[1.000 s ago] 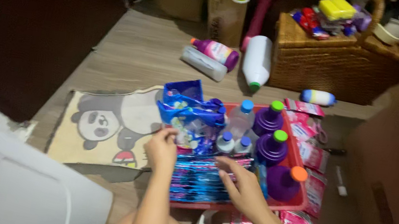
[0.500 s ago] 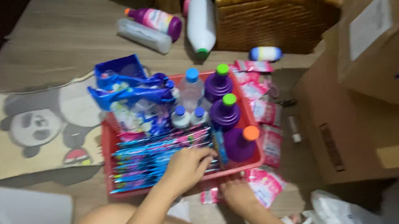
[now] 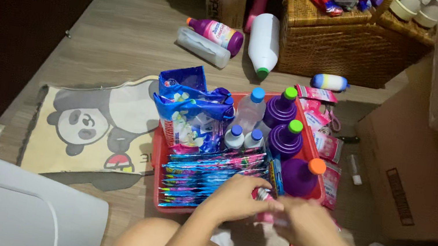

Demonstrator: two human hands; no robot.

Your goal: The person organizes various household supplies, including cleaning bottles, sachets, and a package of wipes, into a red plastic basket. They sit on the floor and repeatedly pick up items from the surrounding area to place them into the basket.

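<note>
Left hand (image 3: 239, 197) and right hand (image 3: 305, 224) meet, fingers seemingly pinched.

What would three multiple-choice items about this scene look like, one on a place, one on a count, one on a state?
1. Where are the hands?
A. at the red plastic tray's near edge
B. on the woven wicker basket
C. on the panda-print mat

2. How many purple bottles stand in the tray?
A. one
B. three
C. five

3. How is the white bottle with the green cap?
A. upright
B. lying on the floor
C. in the tray

Answers: 1 A, the hands meet there; 2 B, two have green caps, one orange; 3 B, it lies beside the basket.
</note>
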